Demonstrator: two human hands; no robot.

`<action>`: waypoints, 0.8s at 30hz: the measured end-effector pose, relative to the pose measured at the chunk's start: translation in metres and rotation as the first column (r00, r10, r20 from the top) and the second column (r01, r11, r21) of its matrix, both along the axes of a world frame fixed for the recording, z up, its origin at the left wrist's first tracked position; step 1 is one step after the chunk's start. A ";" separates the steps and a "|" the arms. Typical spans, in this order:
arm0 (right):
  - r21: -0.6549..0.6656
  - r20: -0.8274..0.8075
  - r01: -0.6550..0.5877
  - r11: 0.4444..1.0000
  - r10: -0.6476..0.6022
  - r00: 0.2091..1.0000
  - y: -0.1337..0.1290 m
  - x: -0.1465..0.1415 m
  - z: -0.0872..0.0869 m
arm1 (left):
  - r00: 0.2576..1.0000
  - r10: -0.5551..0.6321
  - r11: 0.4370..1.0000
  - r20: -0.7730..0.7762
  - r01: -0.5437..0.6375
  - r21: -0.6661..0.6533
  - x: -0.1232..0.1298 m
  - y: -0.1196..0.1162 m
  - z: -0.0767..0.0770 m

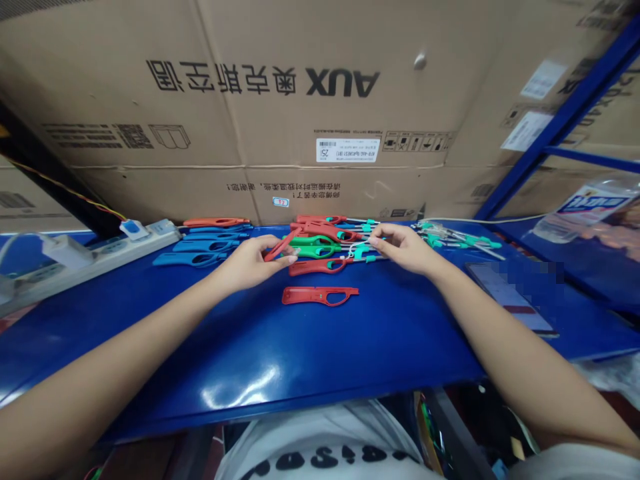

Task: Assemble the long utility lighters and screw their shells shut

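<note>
The left hand (pixel 253 261) pinched a red handle piece (pixel 278 247) above the far middle of the blue table (pixel 240 353), beyond a loose red half-shell (pixel 302 295), while the right hand (pixel 411 249) bent its fingers beside green-fitted metal rods (pixel 363 252), its grip impossible to tell.

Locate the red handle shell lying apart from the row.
In the head view, the red handle shell lies near the centre on the blue table, nearer the person than the row's front red handle.
</note>
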State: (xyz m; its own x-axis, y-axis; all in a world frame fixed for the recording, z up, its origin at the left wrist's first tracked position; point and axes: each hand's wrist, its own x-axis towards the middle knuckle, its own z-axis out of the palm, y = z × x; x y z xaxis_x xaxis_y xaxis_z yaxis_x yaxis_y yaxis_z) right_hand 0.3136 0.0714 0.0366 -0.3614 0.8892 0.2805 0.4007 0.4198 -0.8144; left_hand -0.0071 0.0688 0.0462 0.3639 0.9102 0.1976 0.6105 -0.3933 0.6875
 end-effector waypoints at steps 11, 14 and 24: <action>-0.272 -0.095 -0.275 0.922 0.259 0.961 -0.023 -0.041 0.001 | 0.820 -0.004 0.883 0.573 0.271 -0.382 0.074 -0.021 -0.020; -0.213 -0.068 -0.174 0.961 0.163 0.984 -0.013 -0.025 0.006 | 0.888 -0.069 0.939 0.455 0.212 -0.270 0.066 -0.016 -0.020; 0.089 0.147 0.487 0.869 -0.495 0.856 0.053 0.133 0.018 | 0.881 -0.373 0.915 -0.292 0.401 0.039 0.030 -0.010 -0.013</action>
State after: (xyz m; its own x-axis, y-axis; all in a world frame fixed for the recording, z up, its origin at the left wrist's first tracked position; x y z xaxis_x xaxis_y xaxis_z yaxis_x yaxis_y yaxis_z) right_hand 0.4464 0.1242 0.0547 0.0755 0.9503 0.3020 0.6877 0.1697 -0.7059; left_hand 0.0228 0.0584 0.0332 0.7354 0.6672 0.1185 0.5533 -0.6922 0.4634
